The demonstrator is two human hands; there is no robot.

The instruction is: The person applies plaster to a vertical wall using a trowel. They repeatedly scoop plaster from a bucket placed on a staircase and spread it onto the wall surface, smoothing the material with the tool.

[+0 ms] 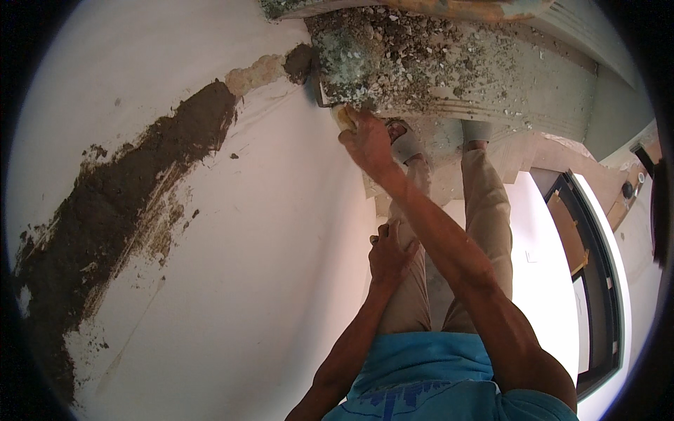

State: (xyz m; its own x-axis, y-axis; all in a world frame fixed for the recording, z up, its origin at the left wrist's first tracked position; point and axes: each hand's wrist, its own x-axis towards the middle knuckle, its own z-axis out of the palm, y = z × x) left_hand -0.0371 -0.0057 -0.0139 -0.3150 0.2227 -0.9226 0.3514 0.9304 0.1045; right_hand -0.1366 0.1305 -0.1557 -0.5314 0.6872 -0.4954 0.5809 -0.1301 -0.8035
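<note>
My right hand (368, 144) reaches to the corner where the white wall meets a rubble-strewn step. Its fingers are closed round a pale yellow piece (344, 118), mostly covered by the hand; whether it is a sponge or a tool's handle I cannot make out. My left hand (393, 256) rests on my left leg near the knee, fingers spread over the trousers and holding nothing. Across the white wall (267, 231) runs a wide slanting band of dark wet mortar (133, 189). Above it come a bare tan patch (254, 75) and a small dark mortar patch (299, 63) by the step.
Loose rubble and grit (407, 59) cover the step (554, 91) ahead of me. My feet stand on a lower stair, close to its riser. A rounded, stained object (477, 8) crosses the top edge. At right there is a dark-framed opening (597, 288) in the wall.
</note>
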